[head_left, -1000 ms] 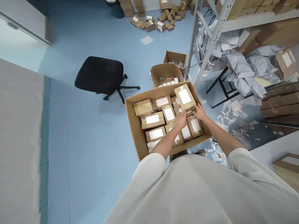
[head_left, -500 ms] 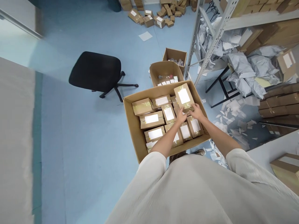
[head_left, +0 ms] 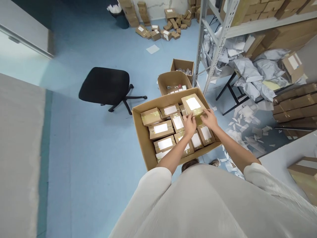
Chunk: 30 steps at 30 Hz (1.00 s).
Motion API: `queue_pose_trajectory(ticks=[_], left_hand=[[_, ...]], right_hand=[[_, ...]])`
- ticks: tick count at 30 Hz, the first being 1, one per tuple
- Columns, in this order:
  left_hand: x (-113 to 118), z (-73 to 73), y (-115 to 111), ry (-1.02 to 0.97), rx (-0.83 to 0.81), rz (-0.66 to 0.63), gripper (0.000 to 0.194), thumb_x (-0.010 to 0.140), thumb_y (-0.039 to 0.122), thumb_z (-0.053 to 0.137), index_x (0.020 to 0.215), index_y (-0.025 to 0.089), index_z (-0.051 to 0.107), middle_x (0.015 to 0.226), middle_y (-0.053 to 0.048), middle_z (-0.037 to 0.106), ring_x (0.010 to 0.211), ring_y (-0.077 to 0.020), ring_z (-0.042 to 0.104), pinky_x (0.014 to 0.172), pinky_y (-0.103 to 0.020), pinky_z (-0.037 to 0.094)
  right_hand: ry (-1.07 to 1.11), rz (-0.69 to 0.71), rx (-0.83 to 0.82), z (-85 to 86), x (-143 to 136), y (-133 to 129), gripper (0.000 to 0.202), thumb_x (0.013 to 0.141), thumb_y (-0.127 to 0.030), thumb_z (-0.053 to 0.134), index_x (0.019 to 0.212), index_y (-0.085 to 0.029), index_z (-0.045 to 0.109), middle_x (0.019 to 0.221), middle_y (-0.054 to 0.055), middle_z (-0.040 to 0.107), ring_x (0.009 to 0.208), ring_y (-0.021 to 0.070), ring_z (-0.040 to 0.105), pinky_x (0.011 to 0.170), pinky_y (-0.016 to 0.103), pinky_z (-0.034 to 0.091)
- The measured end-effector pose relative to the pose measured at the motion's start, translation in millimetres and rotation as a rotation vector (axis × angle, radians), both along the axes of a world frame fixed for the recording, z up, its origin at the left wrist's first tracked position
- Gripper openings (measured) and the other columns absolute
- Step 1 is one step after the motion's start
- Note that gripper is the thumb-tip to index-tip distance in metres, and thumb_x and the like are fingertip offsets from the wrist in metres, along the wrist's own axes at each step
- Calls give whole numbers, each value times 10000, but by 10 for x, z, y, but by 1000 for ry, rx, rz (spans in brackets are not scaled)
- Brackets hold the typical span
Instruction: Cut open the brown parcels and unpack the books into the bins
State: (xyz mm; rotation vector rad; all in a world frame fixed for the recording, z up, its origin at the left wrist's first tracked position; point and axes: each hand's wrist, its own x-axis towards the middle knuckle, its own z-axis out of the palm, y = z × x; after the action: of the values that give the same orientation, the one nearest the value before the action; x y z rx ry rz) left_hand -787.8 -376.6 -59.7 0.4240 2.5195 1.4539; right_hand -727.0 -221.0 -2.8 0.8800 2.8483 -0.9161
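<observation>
A small taped cardboard box point(head_left: 189, 98) with a white label lies at the far right corner of a large open carton point(head_left: 140, 140), on top of other boxes. My left hand point(head_left: 190, 125) has its fingers closed at the near left edge of this box. At its near right corner, the fingers of my right hand point(head_left: 210, 119) are bent against the cardboard. Several labelled boxes, such as a taped box point(head_left: 160, 129) at the left, sit packed inside the carton. My forearms cover part of the nearest ones.
Beyond the carton stand an open box point(head_left: 173, 79) and another open box point(head_left: 189, 66). A black office chair point(head_left: 105, 85) is at the left. On the right are a metal shelf point(head_left: 218, 49), grey mailing bags point(head_left: 247, 71) and paper scraps point(head_left: 245, 115) on the floor.
The small box has tipped flatter, so its near side shows more. My hands have stayed at its near edge, with the right-hand fingers shifted slightly. The camera view has tilted up a little.
</observation>
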Motion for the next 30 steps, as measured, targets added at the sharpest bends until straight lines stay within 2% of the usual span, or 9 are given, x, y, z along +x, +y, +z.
queue_pose_trajectory(ticks=[6,9,12,16,20,26,30], left_hand=[[93,482,219,166,104,-88,503,1074,258,564,1568,261,663,1355,-140,552,1357,-300,611,1260,-465,493],[216,731,444,244,142,-159,558,1047,214,573,1597,271,637,1398,-140,524,1389,-302,591,1282,-472,470],[473,907,743,296,161,-243,599,1026,188,581,1618,266,617,1414,-138,512,1410,-297,581,1288,-460,464],[1010,1033,1207,321,172,-360,611,1000,163,591,1604,244,634,1415,-141,523,1425,-301,579,1284,-450,478],[1709,1088,1679,332,162,-500,615,971,131,610,1574,238,666,1397,-143,539,1390,-298,611,1272,-440,498],[2823,1053,2297,331,151,-706,644,952,119,628,1581,251,663,1394,-138,556,1377,-284,629,1245,-407,536],[3419,977,2596,291,125,-860,614,965,133,621,1567,236,681,1396,-141,574,1368,-290,648,1245,-408,539]], right_hand=[[153,-70,62,494,320,151,639,1029,-439,542,1635,-242,594,1632,158,504,1367,364,647,1177,526,561],[222,-122,102,685,603,286,653,1040,-459,528,1657,-245,564,1639,156,480,1391,354,630,1179,517,559],[269,-193,145,802,994,490,674,1041,-476,527,1667,-228,544,1638,162,471,1390,347,627,1183,507,558],[304,-316,173,905,1703,792,697,1022,-497,554,1662,-222,555,1627,171,500,1378,367,631,1170,518,566],[274,-463,171,971,2564,1037,686,1001,-482,578,1631,-208,585,1648,192,491,1345,377,655,1166,526,564],[200,-663,203,937,3834,1285,678,1006,-479,576,1626,-206,583,1633,188,501,1339,358,673,1178,493,560],[162,-796,186,835,4496,1369,672,1004,-482,577,1614,-199,589,1616,196,528,1331,348,682,1173,480,564]])
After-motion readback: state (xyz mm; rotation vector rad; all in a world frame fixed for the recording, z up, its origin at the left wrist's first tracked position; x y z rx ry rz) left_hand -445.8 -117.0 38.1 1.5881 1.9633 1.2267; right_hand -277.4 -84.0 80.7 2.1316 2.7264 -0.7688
